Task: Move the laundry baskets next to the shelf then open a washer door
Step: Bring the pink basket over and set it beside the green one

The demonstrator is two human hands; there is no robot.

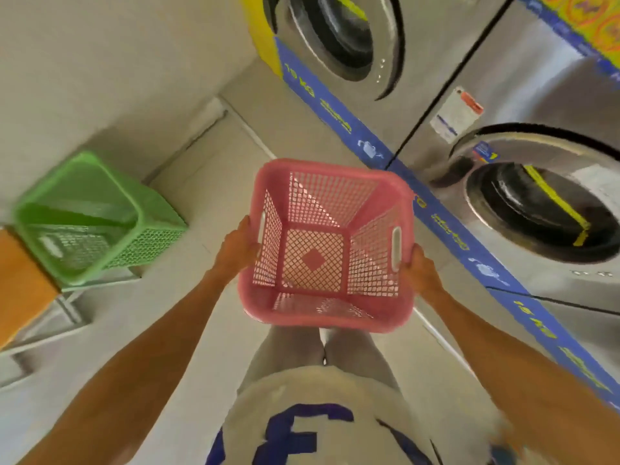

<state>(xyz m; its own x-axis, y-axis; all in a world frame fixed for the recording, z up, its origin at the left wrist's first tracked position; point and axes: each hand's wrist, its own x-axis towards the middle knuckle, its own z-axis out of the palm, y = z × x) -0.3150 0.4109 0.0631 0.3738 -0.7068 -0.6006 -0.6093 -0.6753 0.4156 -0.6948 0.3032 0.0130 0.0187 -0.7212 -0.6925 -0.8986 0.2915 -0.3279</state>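
Note:
I hold an empty pink mesh laundry basket (pixel 327 243) in the air in front of my body, above the floor. My left hand (pixel 238 250) grips its left side under the rim. On the other side, my right hand (pixel 421 273) holds the wall by the slot handle. A green laundry basket (pixel 90 216) stands on the floor at the left, beside the wall and touching the orange-topped shelf (pixel 20 280). Two steel front-loading washers stand on the right: the near washer door (pixel 540 209) and the far washer door (pixel 339 31) both appear closed.
A white metal frame (pixel 63 313) supports the orange shelf top at lower left. A blue sticker band (pixel 446 229) runs along the washers' base. Pale tiled floor (pixel 208 182) lies between the green basket and the washers; the wall corner is ahead.

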